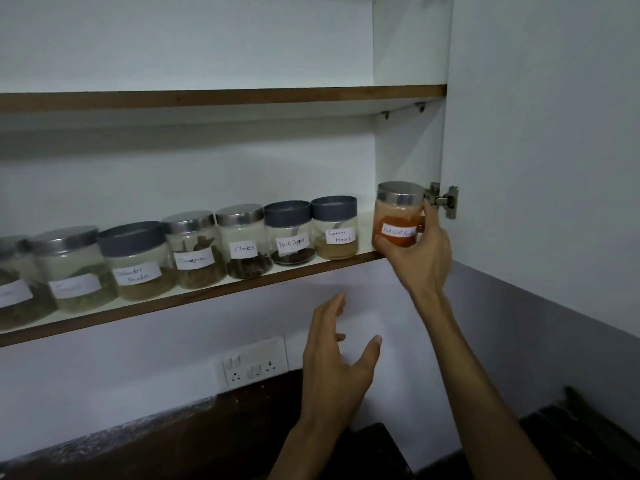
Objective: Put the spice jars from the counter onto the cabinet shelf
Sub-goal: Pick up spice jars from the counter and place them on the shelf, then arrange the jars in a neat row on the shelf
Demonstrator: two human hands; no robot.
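My right hand (420, 249) grips a clear jar of red chilli powder (396, 216) with a steel lid, at the right end of the lower cabinet shelf (242, 289); whether its base touches the shelf is hidden by my fingers. To its left stands a row of labelled jars: Garam Masala (335, 228), Black Pepper (290, 233), Cloves (243, 242), cinnamon (194, 251), coriander powder (136, 261), and more further left. My left hand (334, 355) hovers below the shelf, fingers spread, holding nothing.
The open cabinet door (540, 133) and its metal hinge (445, 200) are just right of the held jar. An upper shelf (221, 98) runs above. A wall socket plate (254, 363) and the dark counter (207, 438) lie below.
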